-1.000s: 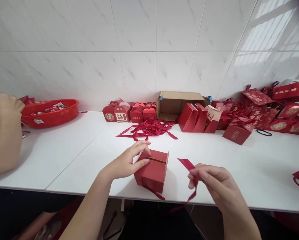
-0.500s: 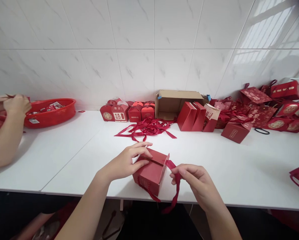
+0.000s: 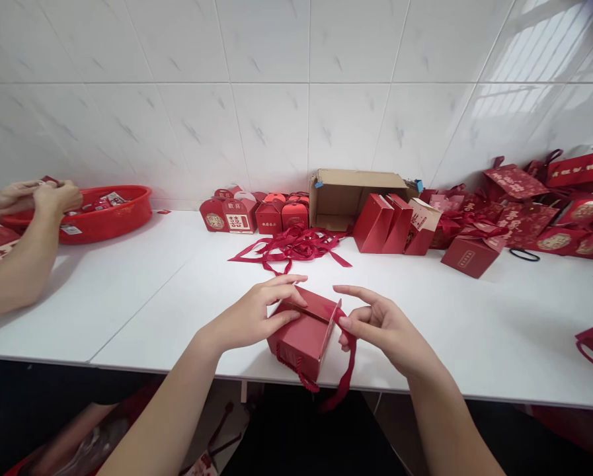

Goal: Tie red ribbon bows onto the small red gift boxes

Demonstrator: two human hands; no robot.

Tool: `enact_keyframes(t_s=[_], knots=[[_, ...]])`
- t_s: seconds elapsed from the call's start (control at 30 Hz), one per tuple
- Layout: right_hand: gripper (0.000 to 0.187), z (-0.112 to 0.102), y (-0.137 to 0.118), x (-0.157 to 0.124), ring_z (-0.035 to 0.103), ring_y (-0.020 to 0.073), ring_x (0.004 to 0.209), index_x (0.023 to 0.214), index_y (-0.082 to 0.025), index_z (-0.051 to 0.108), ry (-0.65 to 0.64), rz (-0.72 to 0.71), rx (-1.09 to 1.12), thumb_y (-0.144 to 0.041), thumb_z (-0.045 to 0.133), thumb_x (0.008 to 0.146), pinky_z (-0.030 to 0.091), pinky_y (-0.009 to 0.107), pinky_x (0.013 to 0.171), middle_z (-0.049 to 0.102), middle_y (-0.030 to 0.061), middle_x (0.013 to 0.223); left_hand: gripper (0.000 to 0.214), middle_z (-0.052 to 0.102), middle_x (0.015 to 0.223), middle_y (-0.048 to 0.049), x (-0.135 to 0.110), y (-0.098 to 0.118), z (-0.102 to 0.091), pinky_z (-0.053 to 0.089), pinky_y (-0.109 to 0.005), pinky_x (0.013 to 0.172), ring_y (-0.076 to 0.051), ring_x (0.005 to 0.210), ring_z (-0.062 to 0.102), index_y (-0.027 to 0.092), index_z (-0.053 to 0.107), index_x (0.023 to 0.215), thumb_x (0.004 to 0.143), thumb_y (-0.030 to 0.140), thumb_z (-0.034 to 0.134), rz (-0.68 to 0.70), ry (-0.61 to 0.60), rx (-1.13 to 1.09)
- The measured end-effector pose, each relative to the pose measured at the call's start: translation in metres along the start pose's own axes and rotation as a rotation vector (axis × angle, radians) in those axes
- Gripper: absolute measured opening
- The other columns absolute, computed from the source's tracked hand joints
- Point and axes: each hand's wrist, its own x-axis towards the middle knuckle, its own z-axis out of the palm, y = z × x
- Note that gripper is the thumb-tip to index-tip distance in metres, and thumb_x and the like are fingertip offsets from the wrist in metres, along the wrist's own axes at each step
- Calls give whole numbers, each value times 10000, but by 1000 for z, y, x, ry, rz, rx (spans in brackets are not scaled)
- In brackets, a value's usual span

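A small red gift box (image 3: 302, 337) lies near the table's front edge, a red rope handle (image 3: 303, 377) looping from its near side. My left hand (image 3: 256, 314) steadies it, thumb and fingers pressed on the top by the folded flaps. At the box's right end, my right hand (image 3: 383, 327) pinches a dark red ribbon (image 3: 348, 370) between thumb and fingers, with the index finger stretched out above. The ribbon meets the box at the upright end flap, and its loose tail hangs past the table edge. Behind the box lies a tangled pile of ribbons (image 3: 301, 248).
Small red boxes (image 3: 229, 215) and a cardboard carton (image 3: 358, 178) stand along the tiled wall. Red boxes (image 3: 393, 225) lean before the carton; ribboned boxes (image 3: 519, 218) heap at right. At left, a co-worker's hands (image 3: 53, 198) work beside a red basin (image 3: 108, 225).
My right hand has moved closer to the box end, and its index finger has stretched out while the ribbon stays pinched. My left hand stays on the box. The view has shifted slightly.
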Motion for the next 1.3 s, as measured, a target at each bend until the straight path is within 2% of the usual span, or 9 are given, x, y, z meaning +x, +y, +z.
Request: enact_keyframes(t_s=[0.3,0.53,0.6,0.7,0.83,0.97,1.07,1.17,1.3], knots=[[530,-7,-7,16,654,148,639,1246,-159,494,-234,69,-9,-353,681,790,484,282,666,697,14,653,169,460,1418,-44,1,3,-2,390,-389,1019,-256,1341,375,256,657,953,866,282,515,1,-29,7],[242,-17,-18,25,676,149,664,879,-166,605,-436,154,-34,-365,690,770,486,240,599,717,33,740,156,555,1314,-53,3,6,1,408,-351,997,-238,1346,363,239,649,914,863,229,502,47,-48,-21],[218,-18,-22,23,651,137,656,825,-161,639,-402,121,-90,-374,668,788,485,248,612,704,32,733,142,549,1318,-58,3,6,1,423,-346,978,-244,1335,377,232,645,897,863,244,507,50,-37,-24],[245,-17,-28,14,584,130,668,779,-168,710,-243,1,-304,-405,650,797,477,272,651,655,32,721,124,522,1342,-63,4,4,2,426,-347,975,-246,1298,423,227,640,887,857,262,525,51,-21,-11],[149,-13,-41,-4,565,173,842,779,-232,744,80,-334,-560,-367,681,786,467,318,776,602,49,893,87,516,1333,-72,6,1,2,443,-331,948,-240,1225,487,213,636,843,840,243,555,110,-13,22],[95,-11,-67,-19,577,192,945,813,-268,703,242,-788,-253,-303,622,848,466,339,839,620,40,921,145,478,1367,-77,7,-1,4,480,-296,859,-242,1188,512,215,661,833,863,233,520,172,13,97],[138,-11,-91,-19,608,184,876,818,-289,650,310,-929,19,-333,543,893,490,341,794,614,19,839,192,485,1360,-63,5,0,6,488,-282,817,-232,1130,556,229,682,819,880,249,501,168,14,184],[156,-9,-99,0,638,179,860,796,-261,587,115,-744,115,-352,518,902,508,329,736,643,12,842,214,497,1346,-61,3,1,9,490,-295,831,-230,1086,582,234,696,833,889,297,500,155,42,230],[206,-1,-75,43,667,189,859,791,-187,530,-387,-152,-40,-369,552,883,514,313,715,695,62,893,212,549,1267,-65,2,2,16,467,-324,920,-229,1103,571,235,696,879,891,292,492,152,174,159]])
